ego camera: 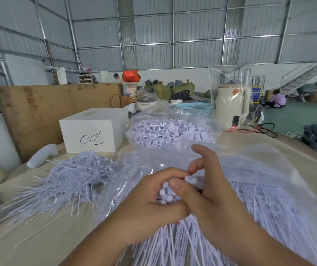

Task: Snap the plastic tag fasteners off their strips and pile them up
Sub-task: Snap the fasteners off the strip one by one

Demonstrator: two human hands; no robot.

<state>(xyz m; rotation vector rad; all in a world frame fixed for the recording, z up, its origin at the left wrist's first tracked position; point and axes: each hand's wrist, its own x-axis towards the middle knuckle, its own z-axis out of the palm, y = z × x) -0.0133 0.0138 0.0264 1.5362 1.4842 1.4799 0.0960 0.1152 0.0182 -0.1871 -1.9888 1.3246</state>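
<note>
Nearest, both hands clenched one bundle of white tag fasteners: left hand, right hand, stems fanning down. Left on the pale desk lay a loose pile; farther stood a white box, a full bag, metal walls.

Loose pile left of hands; box behind.

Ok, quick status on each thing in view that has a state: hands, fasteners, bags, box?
Left hand: grips the fastener bundle.
Right hand: pinches the bundle's heads.
Fastener bundle: held upright between both hands.
Loose pile: heaped left on the table.
Far bag: open, filled with fasteners.
White box: closed.
</note>
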